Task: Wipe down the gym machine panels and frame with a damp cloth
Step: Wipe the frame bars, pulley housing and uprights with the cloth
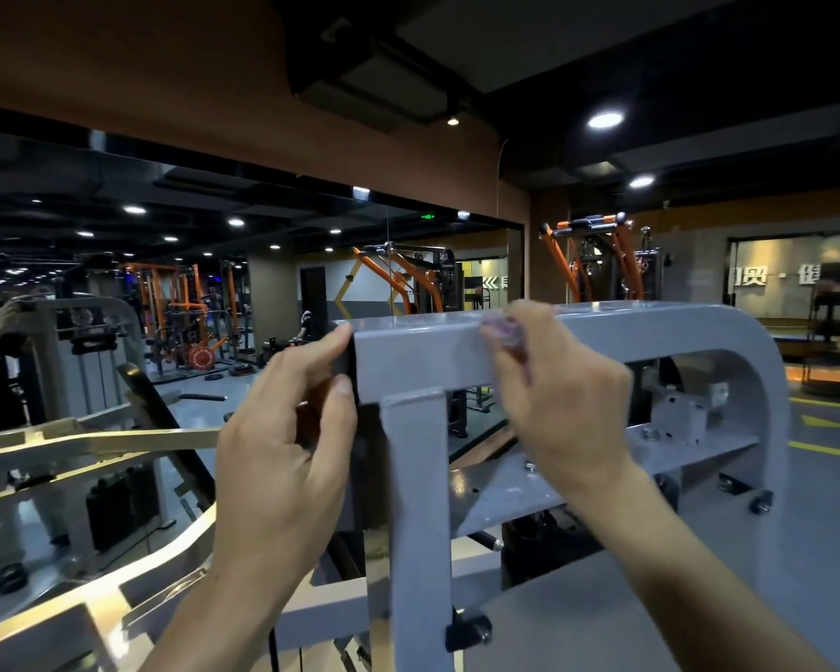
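A grey steel gym machine frame [651, 332] fills the middle, with a flat top bar, a rounded right corner and a vertical post [418, 502]. My left hand [282, 448] grips the left end of the top bar, thumb on its front face and fingers behind the end. My right hand [554, 385] is on the top bar further right, fingers curled over a small pinkish, blurred cloth [505, 332] pressed on the bar's upper edge. Most of the cloth is hidden under my fingers.
A wall mirror [117, 332] on the left reflects the gym, orange racks and a person. Inside the frame sit a grey shelf with bolts [670, 443] and black knobs [471, 632]. An orange machine [597, 259] stands behind; grey floor with yellow lines lies right.
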A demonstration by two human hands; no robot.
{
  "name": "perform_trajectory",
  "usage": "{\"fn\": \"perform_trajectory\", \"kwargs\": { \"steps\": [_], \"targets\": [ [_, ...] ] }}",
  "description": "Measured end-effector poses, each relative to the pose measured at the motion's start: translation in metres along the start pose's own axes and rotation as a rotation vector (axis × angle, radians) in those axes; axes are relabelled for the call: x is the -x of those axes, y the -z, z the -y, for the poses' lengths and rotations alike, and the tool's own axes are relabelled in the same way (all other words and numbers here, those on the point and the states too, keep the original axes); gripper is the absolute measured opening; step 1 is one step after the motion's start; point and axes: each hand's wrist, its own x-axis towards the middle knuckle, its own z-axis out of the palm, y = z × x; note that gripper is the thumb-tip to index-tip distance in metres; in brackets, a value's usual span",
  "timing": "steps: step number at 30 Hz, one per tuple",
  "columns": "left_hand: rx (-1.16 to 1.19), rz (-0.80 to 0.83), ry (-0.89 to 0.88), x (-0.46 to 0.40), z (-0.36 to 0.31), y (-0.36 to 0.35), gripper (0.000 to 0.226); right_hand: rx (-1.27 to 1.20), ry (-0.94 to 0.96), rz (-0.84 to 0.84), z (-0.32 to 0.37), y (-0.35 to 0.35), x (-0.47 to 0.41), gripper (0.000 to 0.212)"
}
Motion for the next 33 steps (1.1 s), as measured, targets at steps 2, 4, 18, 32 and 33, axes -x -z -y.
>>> {"fn": "perform_trajectory", "kwargs": {
  "steps": [2, 4, 18, 32, 33],
  "targets": [
    [-0.010, 0.006, -0.013, -0.001, 0.000, 0.000, 0.039, 0.013, -0.094, -0.002, -0.012, 0.005, 0.002, 0.028],
    [-0.020, 0.010, -0.030, -0.002, -0.001, -0.001, 0.039, -0.015, -0.095, -0.023, 0.000, -0.001, -0.002, 0.026],
    [-0.350, -0.037, -0.293, -0.007, -0.008, -0.011, 0.046, 0.055, -0.137, -0.042, -0.048, 0.010, -0.001, 0.017],
    [-0.598, 0.264, -0.591, -0.010, -0.036, -0.093, 0.054, 0.051, -0.083, -0.060, -0.130, 0.027, 0.014, 0.017],
    [-0.609, 0.276, -0.596, -0.011, -0.038, -0.099, 0.054, 0.052, -0.119, -0.059, -0.139, 0.029, 0.016, 0.014]
  ]
}}
